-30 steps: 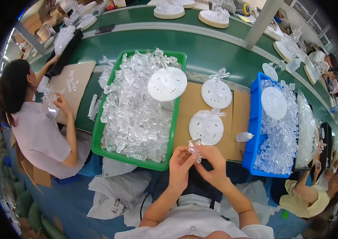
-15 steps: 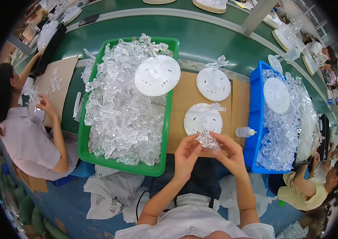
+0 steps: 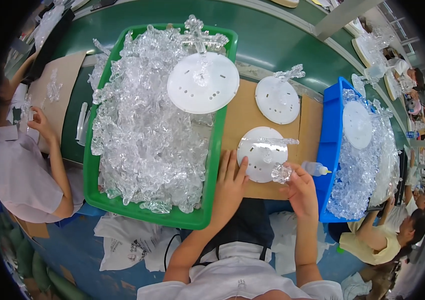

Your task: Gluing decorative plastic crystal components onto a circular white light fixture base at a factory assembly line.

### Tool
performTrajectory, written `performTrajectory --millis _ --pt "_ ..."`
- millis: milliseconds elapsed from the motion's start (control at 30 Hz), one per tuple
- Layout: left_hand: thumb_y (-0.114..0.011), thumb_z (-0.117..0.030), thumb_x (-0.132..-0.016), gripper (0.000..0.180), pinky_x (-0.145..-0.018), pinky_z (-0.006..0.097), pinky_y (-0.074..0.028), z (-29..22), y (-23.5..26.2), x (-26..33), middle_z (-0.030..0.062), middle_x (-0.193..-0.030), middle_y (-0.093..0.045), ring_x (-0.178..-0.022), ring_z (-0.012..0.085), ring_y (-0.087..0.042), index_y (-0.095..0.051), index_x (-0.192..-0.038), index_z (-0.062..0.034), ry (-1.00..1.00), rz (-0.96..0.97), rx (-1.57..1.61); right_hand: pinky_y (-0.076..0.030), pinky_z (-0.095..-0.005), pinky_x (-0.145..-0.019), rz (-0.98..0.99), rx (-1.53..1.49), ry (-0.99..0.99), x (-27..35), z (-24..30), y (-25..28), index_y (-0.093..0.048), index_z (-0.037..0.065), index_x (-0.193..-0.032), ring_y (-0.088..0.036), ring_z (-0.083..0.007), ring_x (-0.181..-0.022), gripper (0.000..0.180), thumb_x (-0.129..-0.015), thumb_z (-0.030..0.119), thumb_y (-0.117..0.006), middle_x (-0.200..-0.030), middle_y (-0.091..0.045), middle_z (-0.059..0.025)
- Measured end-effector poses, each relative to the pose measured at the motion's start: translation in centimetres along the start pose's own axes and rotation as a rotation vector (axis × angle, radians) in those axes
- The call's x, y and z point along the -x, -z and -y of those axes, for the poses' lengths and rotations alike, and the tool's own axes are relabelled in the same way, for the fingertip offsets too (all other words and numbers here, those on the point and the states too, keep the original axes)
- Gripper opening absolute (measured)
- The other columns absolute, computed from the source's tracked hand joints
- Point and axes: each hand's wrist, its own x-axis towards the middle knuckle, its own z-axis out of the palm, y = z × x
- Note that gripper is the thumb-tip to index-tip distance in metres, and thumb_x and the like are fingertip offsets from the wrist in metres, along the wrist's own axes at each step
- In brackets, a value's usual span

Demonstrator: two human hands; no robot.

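Between the fingertips of my right hand [image 3: 301,192] is a clear, faceted plastic piece [image 3: 281,173], held over the lower right edge of the nearer white disc [image 3: 256,167]. That disc is round with small holes, and a clear plastic bar [image 3: 277,141] lies across its upper part. My left hand [image 3: 231,182] is open, fingers stretched forward on the cardboard sheet [image 3: 267,190], with fingertips at the disc's left edge. Farther back stands a second white disc [image 3: 277,102] with a clear branched piece [image 3: 291,73] on it.
At left a green crate [image 3: 207,200] is heaped with clear plastic parts, a white disc [image 3: 203,82] on top. A blue bin [image 3: 325,165] of similar parts stands at right. Against its wall lies a small squeeze bottle [image 3: 314,168]. A co-worker's hand [image 3: 42,122] shows at far left.
My hands were together over the near disc, holding a clear piece. Now they are apart: the left has opened and moved down beside the disc, the right holds a piece farther right. The view shifted.
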Motion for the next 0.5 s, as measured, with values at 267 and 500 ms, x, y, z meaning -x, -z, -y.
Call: performTrajectory --millis 267,500 --pt "-0.068 -0.026 -0.081 0.044 -0.103 0.055 -0.031 -1.4 -1.9 3.1 0.022 -0.139 -0.039 -0.13 0.0409 -0.036 -0.056 -0.118 -0.0071 0.02 -0.099 0.095 -0.056 -0.0283 -0.078 0.007 -0.464 -0.213 0.4 -0.4 1.0 -0.048 -0.003 -0.126 -0.064 -0.0194 -0.095 0.037 -0.093 0.013 -0.053 -0.114 -0.06 -0.0121" --pt "-0.065 -0.026 -0.083 0.046 -0.105 0.046 -0.032 -0.7 -1.3 4.8 0.0165 -0.14 -0.042 -0.131 0.032 -0.038 -0.055 -0.126 -0.0127 -0.146 0.067 -0.066 -0.055 -0.0253 -0.075 -0.102 -0.115 -0.019 0.8 -1.3 -0.4 -0.051 -0.004 -0.119 -0.064 -0.0166 -0.091 0.032 -0.089 0.007 -0.059 -0.108 -0.062 -0.012"
